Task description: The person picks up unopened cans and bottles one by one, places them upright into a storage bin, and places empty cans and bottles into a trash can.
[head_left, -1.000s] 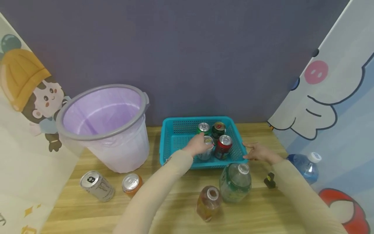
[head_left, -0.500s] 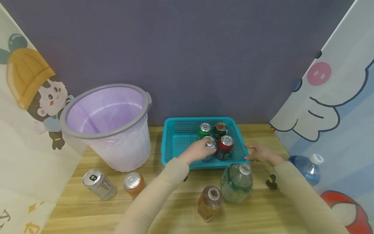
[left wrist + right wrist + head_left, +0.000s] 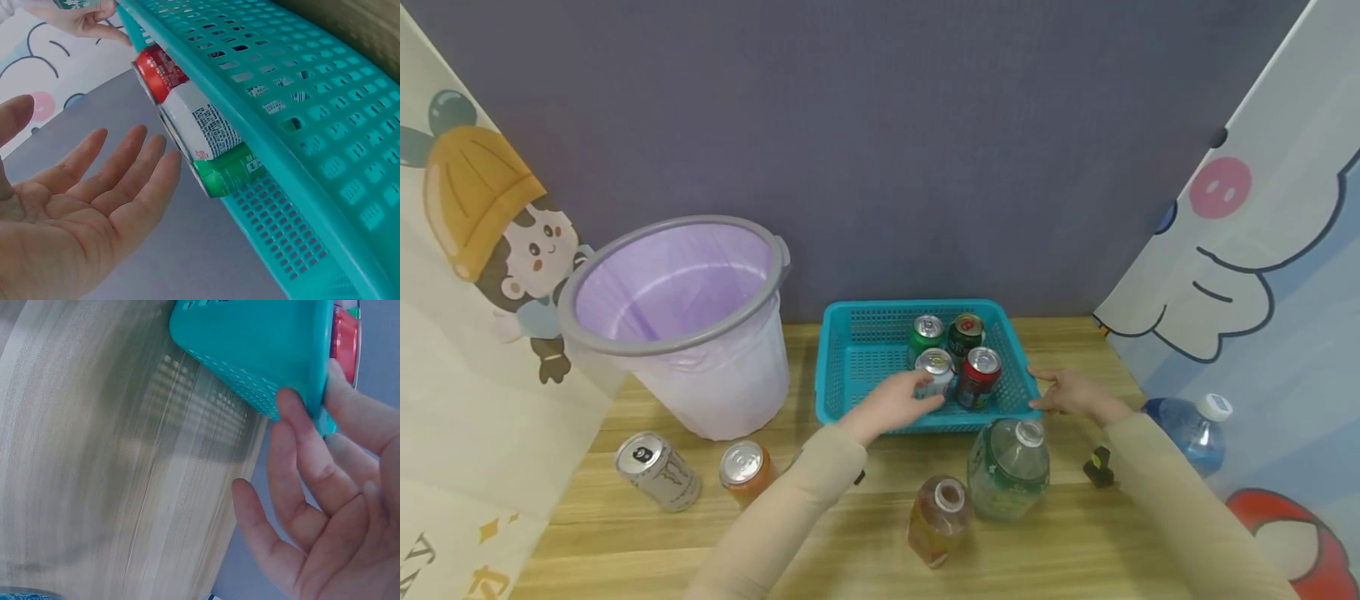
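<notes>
A white can (image 3: pixel 936 367) stands in the teal plastic basket (image 3: pixel 853 367) with a green can (image 3: pixel 927 337), a dark green can (image 3: pixel 965 335) and a red can (image 3: pixel 979 377). My left hand (image 3: pixel 891 407) is over the basket's front rim beside the white can. In the left wrist view its fingers (image 3: pixel 140 209) are spread and loosely bent, apart from the cans, with nothing in the palm. At the basket's right side, my right hand (image 3: pixel 1070 394) pinches the rim, as the right wrist view shows with fingers (image 3: pixel 307 447) against the outer wall.
A lilac-lined bin (image 3: pixel 722 400) stands at the left. Before it are a grey can (image 3: pixel 658 472) and an orange can (image 3: pixel 748 473). An amber bottle (image 3: pixel 938 521) and a green-labelled bottle (image 3: pixel 1007 471) stand before the basket. A blue bottle (image 3: pixel 1191 433) is at the right.
My left hand has come off the white can and drawn back left and toward me, leaving the can standing in the basket. The right hand stays at the rim.
</notes>
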`<state>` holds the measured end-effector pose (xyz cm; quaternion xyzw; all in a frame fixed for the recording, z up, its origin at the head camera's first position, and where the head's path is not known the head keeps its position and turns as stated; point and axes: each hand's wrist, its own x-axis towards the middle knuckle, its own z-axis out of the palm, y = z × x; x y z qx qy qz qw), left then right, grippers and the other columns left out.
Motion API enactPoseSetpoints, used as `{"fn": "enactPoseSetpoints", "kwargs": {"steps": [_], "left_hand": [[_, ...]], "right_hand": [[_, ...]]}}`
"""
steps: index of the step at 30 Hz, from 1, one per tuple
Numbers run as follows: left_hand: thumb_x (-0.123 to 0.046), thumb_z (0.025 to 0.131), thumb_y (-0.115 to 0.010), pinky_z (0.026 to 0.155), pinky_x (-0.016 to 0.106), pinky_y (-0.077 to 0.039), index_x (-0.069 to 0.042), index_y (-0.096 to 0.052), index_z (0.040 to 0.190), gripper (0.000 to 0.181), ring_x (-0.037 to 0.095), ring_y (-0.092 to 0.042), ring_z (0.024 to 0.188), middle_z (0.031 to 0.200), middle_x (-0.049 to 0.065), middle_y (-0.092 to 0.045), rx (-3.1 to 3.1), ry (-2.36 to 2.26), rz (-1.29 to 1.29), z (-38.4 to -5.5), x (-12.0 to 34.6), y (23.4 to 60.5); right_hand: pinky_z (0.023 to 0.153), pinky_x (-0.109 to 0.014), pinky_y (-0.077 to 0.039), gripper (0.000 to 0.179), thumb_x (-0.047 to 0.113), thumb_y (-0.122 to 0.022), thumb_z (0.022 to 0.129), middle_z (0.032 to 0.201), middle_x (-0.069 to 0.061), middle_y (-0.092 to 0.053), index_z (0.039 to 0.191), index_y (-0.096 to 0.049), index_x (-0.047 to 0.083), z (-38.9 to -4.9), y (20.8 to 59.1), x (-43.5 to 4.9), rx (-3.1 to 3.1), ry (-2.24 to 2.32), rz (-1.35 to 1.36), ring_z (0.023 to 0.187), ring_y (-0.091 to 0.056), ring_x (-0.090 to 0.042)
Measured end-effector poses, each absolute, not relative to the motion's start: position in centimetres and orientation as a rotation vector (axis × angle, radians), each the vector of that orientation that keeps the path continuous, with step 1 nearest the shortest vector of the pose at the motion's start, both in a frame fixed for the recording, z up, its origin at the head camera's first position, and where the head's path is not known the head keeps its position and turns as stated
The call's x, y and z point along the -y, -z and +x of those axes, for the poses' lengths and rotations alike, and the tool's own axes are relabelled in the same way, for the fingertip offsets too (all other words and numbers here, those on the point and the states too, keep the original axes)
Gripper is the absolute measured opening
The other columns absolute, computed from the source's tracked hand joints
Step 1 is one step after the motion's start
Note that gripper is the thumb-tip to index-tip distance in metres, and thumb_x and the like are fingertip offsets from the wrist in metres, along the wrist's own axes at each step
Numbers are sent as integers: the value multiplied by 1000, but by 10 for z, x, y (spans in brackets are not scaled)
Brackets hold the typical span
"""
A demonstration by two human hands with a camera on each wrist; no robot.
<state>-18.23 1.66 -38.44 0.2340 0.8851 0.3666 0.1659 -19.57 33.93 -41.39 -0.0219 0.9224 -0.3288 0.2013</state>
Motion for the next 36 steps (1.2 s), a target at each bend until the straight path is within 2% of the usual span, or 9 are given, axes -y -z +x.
{"fn": "enactPoseSetpoints", "kwargs": {"steps": [6, 14, 20, 29, 36], "left_hand": [[-36, 96, -53, 102, 40, -43, -6, -51, 134, 49, 24, -51, 125, 134, 9, -56, -2511, -1091, 681, -175, -5, 374], [-34, 96, -52, 103, 41, -42, -5, -56, 129, 43, 25, -51, 125, 132, 9, -57, -2583, -1045, 778, -165, 15, 353], [-34, 96, -53, 104, 42, -41, -5, -57, 127, 42, 27, -50, 126, 132, 10, -57, -2640, -971, 830, -155, 33, 342], [-30, 95, -57, 102, 43, -43, -4, -60, 122, 38, 27, -54, 121, 126, 11, -61, -2746, -868, 864, -146, 72, 335], [-23, 93, -59, 96, 45, -47, 2, -63, 115, 33, 31, -59, 112, 116, 14, -65, -2780, -780, 962, -146, 107, 339]], "right_hand": [[61, -33, -47, 73, 19, -69, 87, 70, -7, -69, 143, -29, -6, -195, 411, -339, -2576, 923, -90, 69, -60, -22], [57, -30, -44, 74, 20, -68, 87, 65, -2, -62, 144, -27, -5, -194, 410, -342, -2568, 921, -66, 61, -51, -15], [58, -30, -45, 75, 22, -68, 87, 67, -2, -66, 144, -27, -4, -194, 409, -341, -2568, 893, -85, 64, -54, -16], [61, -33, -48, 75, 22, -69, 86, 71, -4, -68, 144, -28, -4, -195, 412, -342, -2569, 918, -82, 65, -56, -15], [59, -33, -47, 74, 21, -68, 87, 71, -9, -68, 144, -28, -3, -195, 415, -341, -2569, 922, -85, 63, -56, -15]]}}
